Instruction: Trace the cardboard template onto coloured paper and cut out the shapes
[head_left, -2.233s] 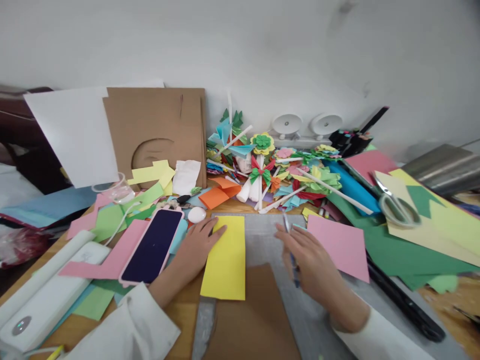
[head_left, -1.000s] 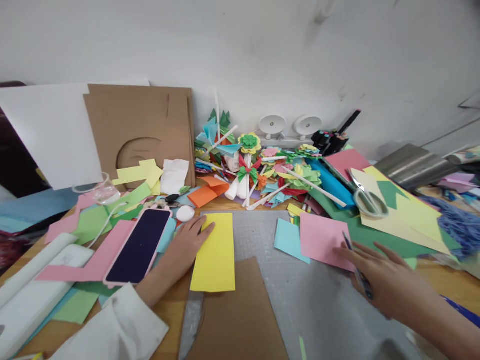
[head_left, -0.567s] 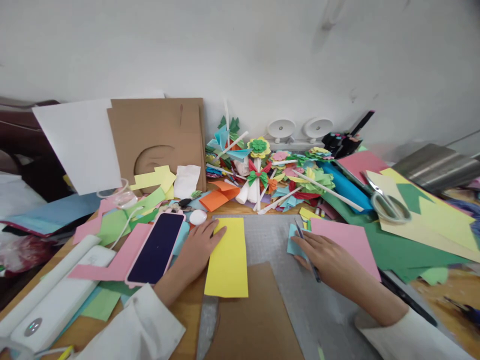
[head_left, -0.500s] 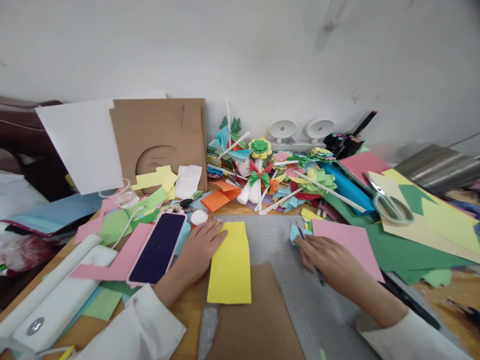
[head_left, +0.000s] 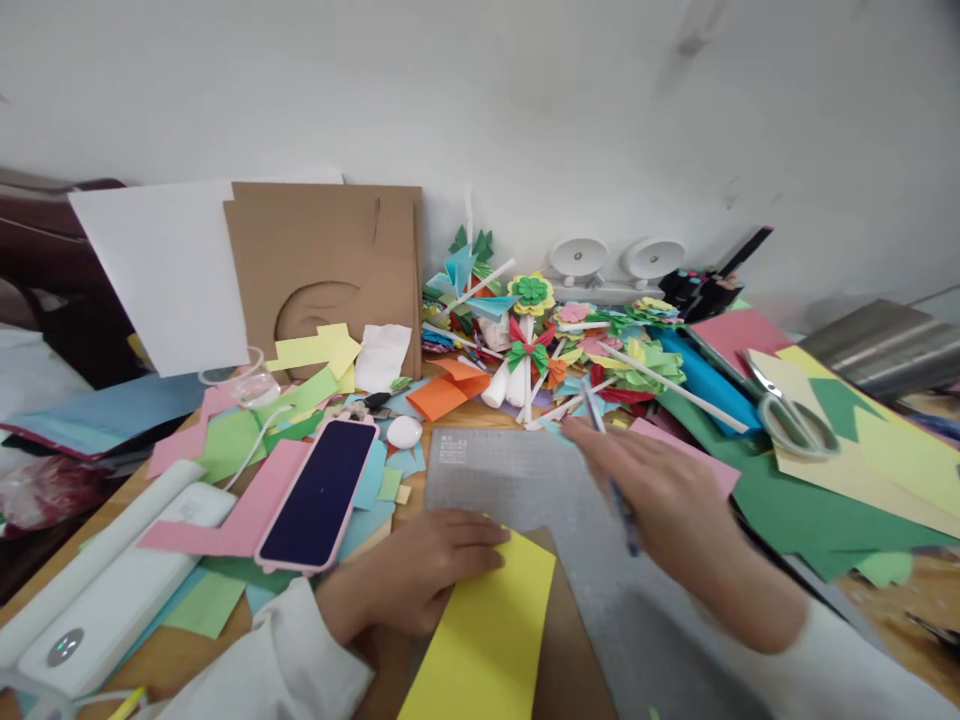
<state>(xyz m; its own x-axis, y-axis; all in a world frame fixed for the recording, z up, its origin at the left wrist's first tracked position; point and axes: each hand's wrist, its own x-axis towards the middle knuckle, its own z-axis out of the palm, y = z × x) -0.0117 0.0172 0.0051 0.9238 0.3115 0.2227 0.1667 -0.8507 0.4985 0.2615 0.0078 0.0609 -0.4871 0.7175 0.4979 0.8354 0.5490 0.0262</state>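
Note:
My left hand [head_left: 420, 568] has its fingers curled over the top corner of a yellow paper strip [head_left: 499, 630]. The strip slants toward me, its lower end cut off by the frame. Under it lies a piece of brown cardboard [head_left: 577, 655] on a grey cutting mat [head_left: 491, 480]. Above the mat's right half, my right hand [head_left: 660, 490] is closed around a slim pen-like tool [head_left: 594, 408]; motion blur hides its exact kind. A bit of light blue shows by those fingertips. Pink paper [head_left: 694, 455] lies partly behind this hand.
A phone [head_left: 319, 495] and a white power strip-like device [head_left: 127, 590] lie at left among paper scraps. Cardboard sheets [head_left: 322, 270] lean on the wall. Paper flowers [head_left: 529, 300] are heaped at the back. Scissors [head_left: 795, 415] rest on coloured paper at right.
My left hand has drawn the yellow strip toward me and tilted it, its fingers now curled on the corner. My right hand has risen slightly with the tool, and the view has shifted a little.

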